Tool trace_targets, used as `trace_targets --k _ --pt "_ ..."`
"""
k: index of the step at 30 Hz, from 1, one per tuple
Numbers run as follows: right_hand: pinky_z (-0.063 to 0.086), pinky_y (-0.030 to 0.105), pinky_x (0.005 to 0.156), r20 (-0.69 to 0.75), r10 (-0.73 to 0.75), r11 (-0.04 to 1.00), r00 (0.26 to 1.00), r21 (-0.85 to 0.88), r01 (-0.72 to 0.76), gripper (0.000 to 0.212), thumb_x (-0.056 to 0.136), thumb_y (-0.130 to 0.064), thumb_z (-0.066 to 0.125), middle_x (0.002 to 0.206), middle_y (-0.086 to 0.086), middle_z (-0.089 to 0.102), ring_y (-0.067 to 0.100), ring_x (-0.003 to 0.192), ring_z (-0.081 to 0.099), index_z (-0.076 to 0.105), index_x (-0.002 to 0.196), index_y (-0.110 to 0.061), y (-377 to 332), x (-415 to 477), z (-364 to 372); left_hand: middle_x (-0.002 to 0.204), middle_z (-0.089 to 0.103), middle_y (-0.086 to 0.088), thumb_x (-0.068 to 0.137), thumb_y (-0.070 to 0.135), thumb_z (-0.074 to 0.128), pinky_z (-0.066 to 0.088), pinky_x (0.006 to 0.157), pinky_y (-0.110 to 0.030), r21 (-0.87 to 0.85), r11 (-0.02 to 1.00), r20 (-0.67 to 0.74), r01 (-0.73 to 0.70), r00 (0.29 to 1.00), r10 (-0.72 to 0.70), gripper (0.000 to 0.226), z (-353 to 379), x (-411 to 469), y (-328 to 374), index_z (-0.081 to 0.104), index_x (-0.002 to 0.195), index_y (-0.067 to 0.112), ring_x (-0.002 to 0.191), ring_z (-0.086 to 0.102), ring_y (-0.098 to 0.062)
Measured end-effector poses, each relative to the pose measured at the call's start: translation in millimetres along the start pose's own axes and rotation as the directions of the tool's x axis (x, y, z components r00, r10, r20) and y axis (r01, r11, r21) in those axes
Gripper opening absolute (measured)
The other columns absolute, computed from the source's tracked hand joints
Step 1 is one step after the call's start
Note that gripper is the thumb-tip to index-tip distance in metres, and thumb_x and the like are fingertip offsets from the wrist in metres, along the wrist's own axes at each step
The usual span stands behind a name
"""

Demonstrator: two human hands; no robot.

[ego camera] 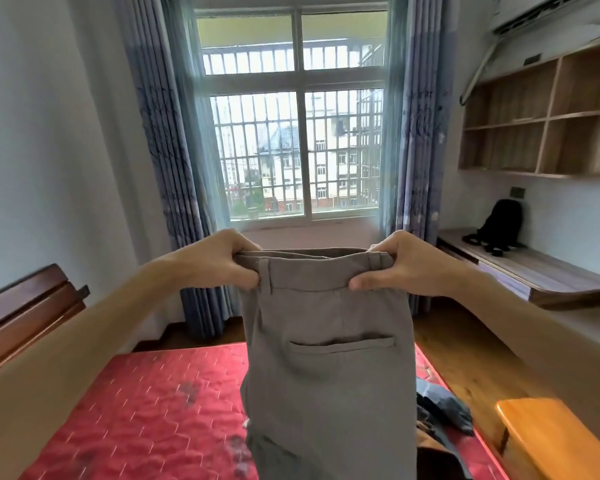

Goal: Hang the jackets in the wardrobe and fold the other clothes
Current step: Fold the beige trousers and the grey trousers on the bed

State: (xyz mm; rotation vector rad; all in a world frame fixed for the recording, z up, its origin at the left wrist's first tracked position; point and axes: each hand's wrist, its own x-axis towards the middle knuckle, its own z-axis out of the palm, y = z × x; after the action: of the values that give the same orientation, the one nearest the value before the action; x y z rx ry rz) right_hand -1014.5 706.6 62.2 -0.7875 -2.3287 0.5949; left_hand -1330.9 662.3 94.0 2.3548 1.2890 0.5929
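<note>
A person holds a pair of grey woven trousers up at arm's length over a bed, facing a barred, white-framed window. The left hand grips one end of the waistband, fingers curled over its top edge and thumb pressed against the front just beside a belt loop. The right hand grips the other end the same way, thumb lying across the band. The waistband is stretched flat between the two hands. The welt back pocket faces the camera, and the legs hang straight down and out of view at the bottom.

Below the trousers lies a red quilted mattress marked with dark patches. A small heap of dark blue-grey and brown clothes sits on the mattress at the trousers' right edge, partly hidden behind them. A dark reddish wooden headboard stands at the left.

Pleated blue patterned curtains frame the window on both sides. On the right wall hang light wooden open shelves under a white air-conditioning unit. Beneath them a brown wooden desk carries a black backpack propped against the wall. A piece of glossy orange wooden furniture shows at the lower right, beside the mattress.
</note>
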Motion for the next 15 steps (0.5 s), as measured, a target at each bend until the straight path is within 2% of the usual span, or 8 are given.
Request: trace_targets --k 3,5,7,9,12,14,15 --pt "0.046 0.037 0.056 -0.076 -0.059 0.995 0.995 0.074 0.065 0.061 0.071 -0.060 0.079 0.066 0.027 0.060 0.034 0.059 0.058 0.074 0.075 0.001 7 1 1 0.074 0.061 -0.025 0.069 0.039 0.076 0.044 0.056 -0.030 -0.040 0.999 0.087 0.013 0.996 -0.009 0.034 3 -3 12 0.078 0.084 0.009 0.061 0.052 -0.020" --pt "0.039 0.039 0.051 -0.160 -0.088 0.990 0.983 0.094 0.104 0.062 0.076 -0.055 0.077 0.062 0.027 0.055 0.031 0.054 0.050 0.069 0.067 0.005 11 3 3 0.081 0.064 -0.024 0.071 0.049 0.077 0.047 0.058 -0.033 -0.087 0.996 0.121 0.002 0.993 0.008 0.033 14 -1 24 0.079 0.087 0.020 0.065 0.055 -0.024" --pt "0.034 0.043 0.048 -0.254 -0.098 0.987 0.962 0.098 0.126 0.071 0.077 -0.059 0.075 0.060 0.030 0.050 0.035 0.050 0.045 0.061 0.061 0.010 16 6 4 0.084 0.066 -0.022 0.074 0.053 0.078 0.052 0.066 -0.044 -0.106 0.994 0.117 -0.030 0.992 0.043 0.038 28 6 31 0.078 0.093 0.020 0.072 0.059 -0.037" --pt "0.032 0.042 0.047 -0.288 -0.095 0.987 0.953 0.098 0.128 0.074 0.076 -0.059 0.074 0.058 0.030 0.048 0.037 0.049 0.043 0.056 0.056 0.010 21 8 2 0.077 0.066 -0.022 0.072 0.056 0.081 0.051 0.066 -0.049 -0.050 0.997 0.074 -0.056 0.995 0.060 0.045 36 11 30 0.078 0.086 0.014 0.072 0.059 -0.043" --pt "0.037 0.038 0.049 -0.205 -0.111 0.991 0.972 0.055 0.125 0.063 0.074 -0.050 0.080 0.057 0.027 0.051 0.035 0.050 0.048 0.060 0.057 0.007 22 6 -11 0.070 0.068 -0.018 0.073 0.052 0.082 0.051 0.061 -0.047 0.067 0.997 0.002 -0.039 0.999 0.039 0.038 31 15 19 0.078 0.074 0.014 0.063 0.061 -0.034" --pt "0.045 0.039 0.053 -0.135 -0.136 0.990 0.981 0.005 0.138 0.050 0.068 -0.045 0.085 0.061 0.022 0.059 0.037 0.058 0.056 0.069 0.062 0.002 13 3 -23 0.069 0.068 -0.014 0.074 0.043 0.084 0.049 0.061 -0.040 0.066 0.997 -0.046 -0.033 0.998 0.037 0.029 19 19 12 0.079 0.076 0.014 0.063 0.059 -0.023" --pt "0.048 0.038 0.055 -0.146 -0.167 0.986 0.975 -0.029 0.164 0.043 0.065 -0.042 0.087 0.062 0.018 0.061 0.034 0.060 0.058 0.071 0.063 -0.002 8 3 -29 0.068 0.067 -0.011 0.074 0.040 0.085 0.047 0.061 -0.037 0.050 0.998 -0.087 -0.038 0.995 0.042 0.027 10 22 10 0.079 0.079 0.014 0.064 0.059 -0.022"
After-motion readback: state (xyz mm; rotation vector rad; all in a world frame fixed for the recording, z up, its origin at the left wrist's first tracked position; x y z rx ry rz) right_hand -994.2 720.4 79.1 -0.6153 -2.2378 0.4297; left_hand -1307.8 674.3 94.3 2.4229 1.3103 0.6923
